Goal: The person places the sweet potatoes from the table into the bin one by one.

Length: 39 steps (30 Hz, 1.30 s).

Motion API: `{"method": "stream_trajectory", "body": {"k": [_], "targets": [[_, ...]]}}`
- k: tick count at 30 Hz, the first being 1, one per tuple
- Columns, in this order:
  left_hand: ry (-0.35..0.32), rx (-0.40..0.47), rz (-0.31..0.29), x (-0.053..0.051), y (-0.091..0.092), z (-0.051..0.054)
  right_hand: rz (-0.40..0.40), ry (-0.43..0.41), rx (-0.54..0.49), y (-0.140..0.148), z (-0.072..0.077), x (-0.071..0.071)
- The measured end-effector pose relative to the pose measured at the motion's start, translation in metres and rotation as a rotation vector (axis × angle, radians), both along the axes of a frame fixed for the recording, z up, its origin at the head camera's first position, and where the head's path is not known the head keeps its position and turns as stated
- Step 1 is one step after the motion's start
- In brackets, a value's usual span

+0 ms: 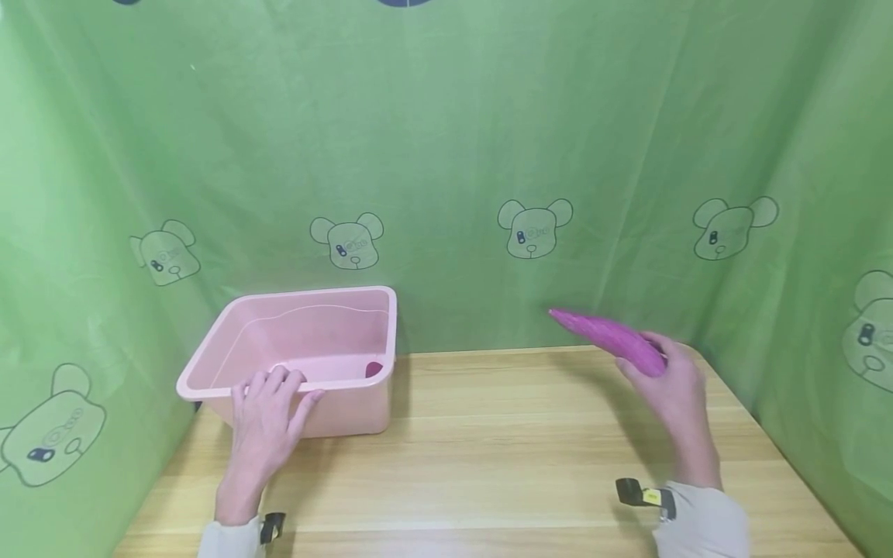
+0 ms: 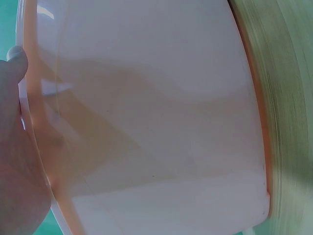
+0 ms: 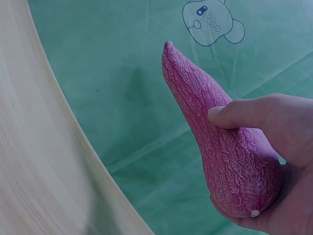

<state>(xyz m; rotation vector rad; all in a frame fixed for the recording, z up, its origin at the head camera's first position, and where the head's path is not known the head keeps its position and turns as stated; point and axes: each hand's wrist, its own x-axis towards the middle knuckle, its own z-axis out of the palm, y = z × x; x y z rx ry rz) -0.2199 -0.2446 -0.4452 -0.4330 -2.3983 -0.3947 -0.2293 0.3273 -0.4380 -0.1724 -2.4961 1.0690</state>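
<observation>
My right hand (image 1: 670, 380) holds a purple sweet potato (image 1: 607, 335) above the table at the right, its narrow end pointing left. In the right wrist view the sweet potato (image 3: 230, 156) has a wrinkled skin, and the thumb presses on its side while the fingers pass behind it. At the left stands a pink plastic basin (image 1: 335, 407). My left hand (image 1: 265, 418) grips its near rim, fingers bent over the edge and thumb along it. A dark red thing (image 1: 374, 370) lies inside the basin, mostly hidden by the near wall.
Both hands work over a light wooden table (image 1: 502, 465). A green curtain (image 1: 446, 155) printed with bear heads hangs behind it and along both sides. The basin stands close to the back curtain.
</observation>
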Motion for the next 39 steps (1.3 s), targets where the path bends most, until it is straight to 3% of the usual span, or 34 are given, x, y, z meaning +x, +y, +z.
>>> {"method": "stream_trajectory", "body": {"k": [21, 39], "targets": [[-0.030, 0.005, 0.014, 0.002, 0.001, 0.003, 0.028, 0.010, 0.011, -0.013, -0.004, -0.005], [-0.038, 0.007, 0.017, 0.002, 0.000, 0.003, 0.078, 0.034, 0.029, -0.031, 0.002, -0.006]]}}
